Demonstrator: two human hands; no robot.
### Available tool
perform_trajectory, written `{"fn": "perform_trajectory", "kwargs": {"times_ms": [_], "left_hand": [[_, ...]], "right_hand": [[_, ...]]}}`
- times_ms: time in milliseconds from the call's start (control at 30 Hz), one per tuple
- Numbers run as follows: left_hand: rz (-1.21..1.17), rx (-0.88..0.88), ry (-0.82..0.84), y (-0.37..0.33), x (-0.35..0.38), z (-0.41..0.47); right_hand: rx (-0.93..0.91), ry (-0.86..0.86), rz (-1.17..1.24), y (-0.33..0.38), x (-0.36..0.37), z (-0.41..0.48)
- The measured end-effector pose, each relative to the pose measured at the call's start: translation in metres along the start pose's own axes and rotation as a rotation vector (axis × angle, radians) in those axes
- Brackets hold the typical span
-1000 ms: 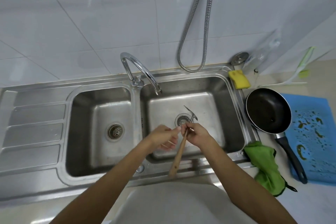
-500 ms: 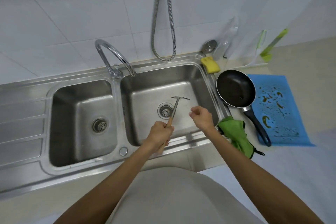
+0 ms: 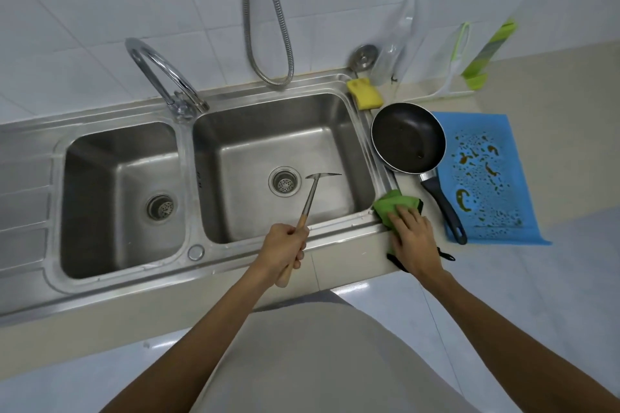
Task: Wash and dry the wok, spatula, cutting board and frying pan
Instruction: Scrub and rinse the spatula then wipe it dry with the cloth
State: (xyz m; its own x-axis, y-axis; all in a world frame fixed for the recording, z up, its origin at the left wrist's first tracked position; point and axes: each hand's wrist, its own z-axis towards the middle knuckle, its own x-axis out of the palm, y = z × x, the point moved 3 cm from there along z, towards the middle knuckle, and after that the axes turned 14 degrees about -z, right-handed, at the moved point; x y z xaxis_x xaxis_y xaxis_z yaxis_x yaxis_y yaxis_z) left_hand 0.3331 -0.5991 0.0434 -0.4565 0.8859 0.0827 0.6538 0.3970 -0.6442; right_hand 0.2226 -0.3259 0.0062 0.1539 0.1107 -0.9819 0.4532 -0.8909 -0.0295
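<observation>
Gripping spatula (image 3: 310,201) handle, left hand (image 3: 283,250) holds blade over right basin (image 3: 255,117); right hand (image 3: 414,238), midair before, now rests flat on cloth (image 3: 391,203), basin's 4 o'clock.

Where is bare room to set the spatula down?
Free: the ribbed drainboard at far left, the left basin and right basin floors, and counter right of the blue cutting board. Crowded: between right basin and board, sponge, frying pan and green cloth sit close together.
</observation>
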Motion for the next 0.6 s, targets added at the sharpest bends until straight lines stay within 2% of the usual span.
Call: {"fn": "perform_trajectory", "kwargs": {"times_ms": [300, 467, 600], "left_hand": [[-0.086, 0.01, -0.054, 0.02, 0.008, -0.007], [-0.131, -0.001, -0.081, 0.02, 0.01, -0.014], [-0.104, 0.014, -0.051, 0.014, 0.007, -0.018]], "right_hand": [[-0.103, -0.044, 0.014, -0.01, 0.03, -0.002], [-0.031, -0.059, -0.032, -0.008, 0.027, 0.011], [0.071, -0.108, 0.245, 0.005, 0.004, 0.032]]}}
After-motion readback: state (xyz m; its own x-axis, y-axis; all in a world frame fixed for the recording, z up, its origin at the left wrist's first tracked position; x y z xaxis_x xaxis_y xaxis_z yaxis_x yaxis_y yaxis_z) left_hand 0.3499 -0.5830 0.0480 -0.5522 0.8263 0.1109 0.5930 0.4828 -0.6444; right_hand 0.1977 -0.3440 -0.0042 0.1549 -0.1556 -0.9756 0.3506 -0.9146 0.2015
